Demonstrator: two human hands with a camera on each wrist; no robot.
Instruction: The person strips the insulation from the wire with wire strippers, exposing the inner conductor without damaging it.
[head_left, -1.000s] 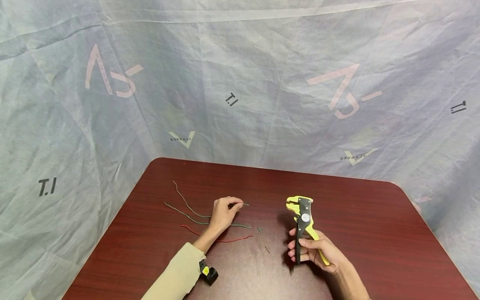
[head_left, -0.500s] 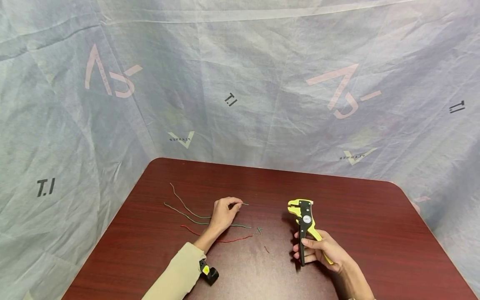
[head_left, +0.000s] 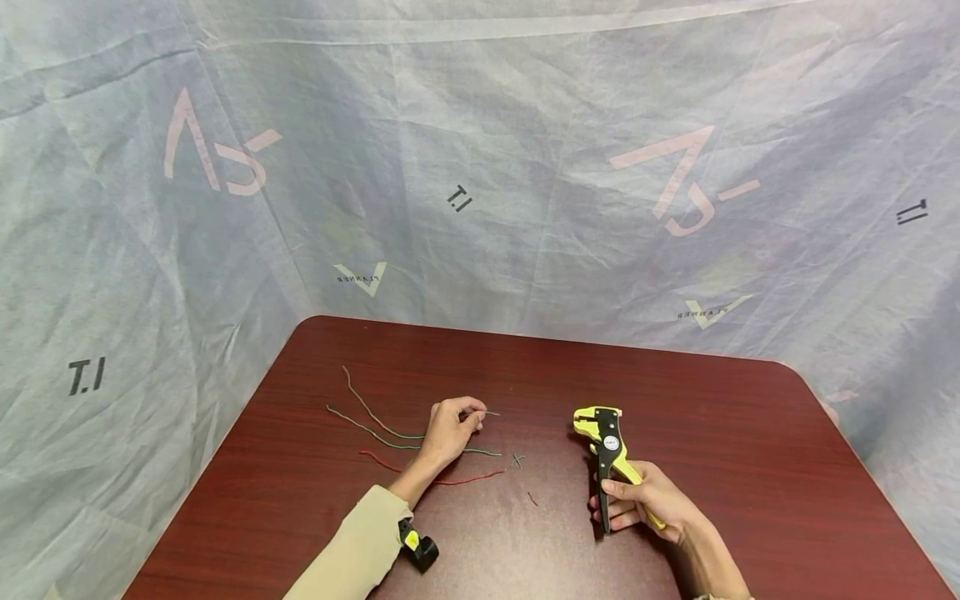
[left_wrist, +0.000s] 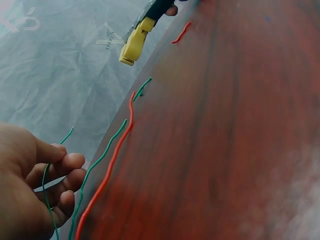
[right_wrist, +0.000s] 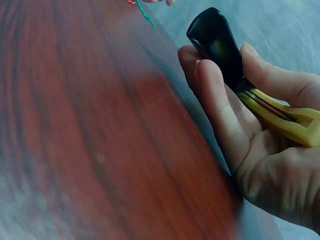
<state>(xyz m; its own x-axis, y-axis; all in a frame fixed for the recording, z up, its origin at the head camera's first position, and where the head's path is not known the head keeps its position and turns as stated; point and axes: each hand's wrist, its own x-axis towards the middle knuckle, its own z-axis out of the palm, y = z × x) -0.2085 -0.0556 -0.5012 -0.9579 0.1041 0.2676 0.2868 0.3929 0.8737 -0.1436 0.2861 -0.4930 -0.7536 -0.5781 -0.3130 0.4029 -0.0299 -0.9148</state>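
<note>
In the head view my left hand [head_left: 447, 435] pinches a green wire [head_left: 492, 413] between thumb and fingertips, its short end sticking out to the right. The left wrist view has the rest of that green wire [left_wrist: 46, 186] hanging down past the palm. Off to the right, my right hand [head_left: 654, 502] grips a yellow and black wire stripper [head_left: 611, 443] by its handles, head pointing up and away. The handles stand spread apart. A gap separates the stripper head from the wire end. Only the handles [right_wrist: 280, 117] show in the right wrist view.
Under and beside the left forearm lie another green wire [head_left: 363, 421] and a red wire [head_left: 472, 480]. Crossed green scraps [head_left: 518, 461] and a red scrap [head_left: 532, 499] rest between the hands on the dark red table [head_left: 750, 467]. A grey printed cloth [head_left: 525, 167] hangs behind.
The right hand with the wire stripper has shifted slightly right and toward the person. The left hand stays almost still, its green wire moving only a little.
</note>
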